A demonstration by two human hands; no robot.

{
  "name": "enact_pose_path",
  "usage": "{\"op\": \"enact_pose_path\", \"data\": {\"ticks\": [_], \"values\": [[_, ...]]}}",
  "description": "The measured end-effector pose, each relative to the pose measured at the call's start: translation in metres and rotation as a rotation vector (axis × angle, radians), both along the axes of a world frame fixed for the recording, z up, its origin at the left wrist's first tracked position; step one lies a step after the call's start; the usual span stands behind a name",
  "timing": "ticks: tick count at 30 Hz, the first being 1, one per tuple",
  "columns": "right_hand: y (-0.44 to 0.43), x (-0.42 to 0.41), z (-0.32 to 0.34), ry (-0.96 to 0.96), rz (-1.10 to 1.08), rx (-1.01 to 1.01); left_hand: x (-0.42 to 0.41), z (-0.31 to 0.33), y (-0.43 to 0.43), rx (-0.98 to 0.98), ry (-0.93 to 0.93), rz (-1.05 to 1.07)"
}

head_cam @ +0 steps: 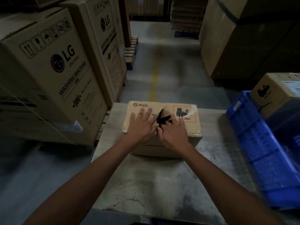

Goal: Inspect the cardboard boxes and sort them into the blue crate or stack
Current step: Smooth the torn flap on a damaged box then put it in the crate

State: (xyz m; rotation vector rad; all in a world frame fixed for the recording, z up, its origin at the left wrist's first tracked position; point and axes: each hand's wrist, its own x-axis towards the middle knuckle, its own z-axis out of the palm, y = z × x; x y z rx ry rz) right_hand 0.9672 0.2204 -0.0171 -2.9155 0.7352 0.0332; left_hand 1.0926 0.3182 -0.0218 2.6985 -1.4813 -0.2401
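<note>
Both forearms (100, 166) run up from the lower edge of the frame to the centre, where the two hands meet on top of the cardboard box (192, 128).

Left hand (142, 125): fingers apart and straight, palm flat on the lid, left of the tear (163, 118).

Right hand (174, 133): fingers extended, also flat on the lid, tips at the right edge of the tear. Neither hand grips anything.

Box position: upright on the counter (154, 184), at its far end, centre of frame. The lid is ripped open in a jagged dark hole. A red-bordered battery hazard label (185, 113) sits just right of the hole.

Risks, as judged:
- Pressing on the lid beside the hole may widen the rip or collapse the weakened panel, since the board has lost its stiffness there.
- Fingertips at the ragged edge may catch or get cut.
- The label suggests batteries inside; heavy pressure or a drop could harm them.
- Lifting by the top would likely fail; support from the sides or base looks safer.

Blue crate (259, 143): right of frame, just beside the counter, already holding a second box (272, 93) at its far end. A careless placement could knock against it.

Washing-machine cartons (48, 78) fill the left of the frame.
</note>
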Motion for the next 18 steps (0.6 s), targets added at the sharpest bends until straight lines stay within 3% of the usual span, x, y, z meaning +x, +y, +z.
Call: {"op": "enact_pose_path", "data": {"ticks": [4,7,9,13,18], "values": [[-0.007,0.000,0.009,-0.002,0.021,0.101,0.007,0.015,-0.002,-0.008,-0.005,-0.062],[-0.017,-0.003,0.017,-0.270,-0.101,0.201,0.013,0.013,-0.002,-0.220,0.047,-0.029],[-0.015,-0.007,0.013,-0.225,-0.122,0.119,0.015,0.005,-0.003,-0.306,0.042,0.121],[-0.006,-0.012,-0.007,-0.165,-0.083,0.039,0.010,-0.002,-0.009,-0.186,-0.065,0.245],[-0.019,-0.019,-0.008,-0.507,-0.202,0.228,0.012,0.000,-0.010,-0.206,-0.022,0.323]]}}
